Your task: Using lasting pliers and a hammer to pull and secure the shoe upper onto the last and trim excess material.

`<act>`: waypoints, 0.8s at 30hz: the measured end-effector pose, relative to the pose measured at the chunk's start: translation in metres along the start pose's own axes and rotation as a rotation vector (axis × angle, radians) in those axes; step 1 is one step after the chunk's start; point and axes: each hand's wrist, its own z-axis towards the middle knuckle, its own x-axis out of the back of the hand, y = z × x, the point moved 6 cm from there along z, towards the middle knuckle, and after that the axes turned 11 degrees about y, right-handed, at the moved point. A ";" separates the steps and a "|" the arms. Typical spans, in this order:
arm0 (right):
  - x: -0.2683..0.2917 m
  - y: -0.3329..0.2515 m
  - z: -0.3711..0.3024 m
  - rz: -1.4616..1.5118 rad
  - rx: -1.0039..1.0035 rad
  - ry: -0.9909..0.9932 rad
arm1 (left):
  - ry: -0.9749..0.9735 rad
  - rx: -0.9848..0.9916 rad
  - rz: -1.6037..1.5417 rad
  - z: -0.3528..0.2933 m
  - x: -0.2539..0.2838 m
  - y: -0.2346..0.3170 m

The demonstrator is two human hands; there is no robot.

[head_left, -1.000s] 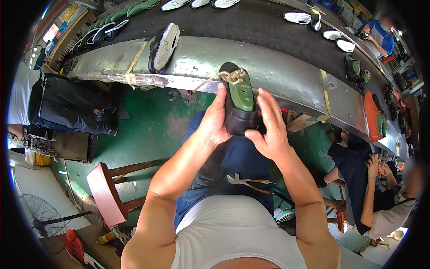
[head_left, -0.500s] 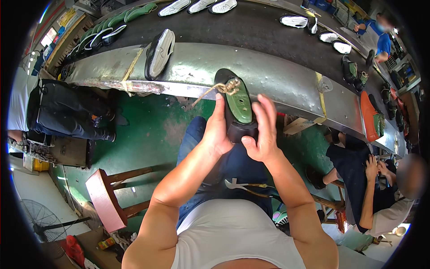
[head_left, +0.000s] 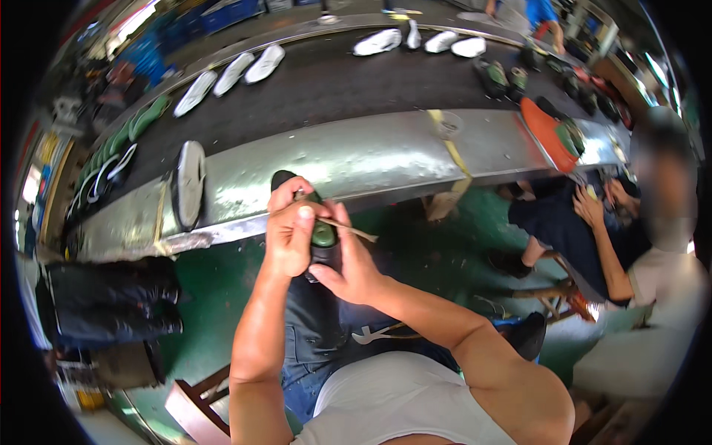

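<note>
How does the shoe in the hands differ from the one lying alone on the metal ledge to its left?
The held shoe is black with a green insole; the ledge shoe shows a pale sole with a dark rim. The held shoe is gripped by the left hand and right hand, off the metal ledge; the ledge shoe lies untouched on it. Both point lengthwise away from the person.

No package, label or screen shows clearly. At the far left edge, beyond the end of the bench (head_left: 348, 159), a yellow upright panel (head_left: 50, 152) with dark marks may be a sign; it is too blurred and bent by the lens to tell. Higher up on the left, blue blocks (head_left: 222, 13) that may be crates or bins stand behind the bench, their faces unreadable. Nothing else of this kind can be made out.
</note>
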 end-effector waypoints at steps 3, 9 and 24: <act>0.015 0.003 -0.001 0.046 -0.112 0.045 | 0.010 0.048 0.014 0.004 -0.015 0.001; 0.049 0.027 0.036 0.285 -0.450 0.160 | 0.418 0.105 -0.014 -0.016 0.004 -0.017; 0.085 0.183 0.219 -0.143 -0.123 0.350 | 0.268 -0.050 0.999 -0.004 0.159 -0.096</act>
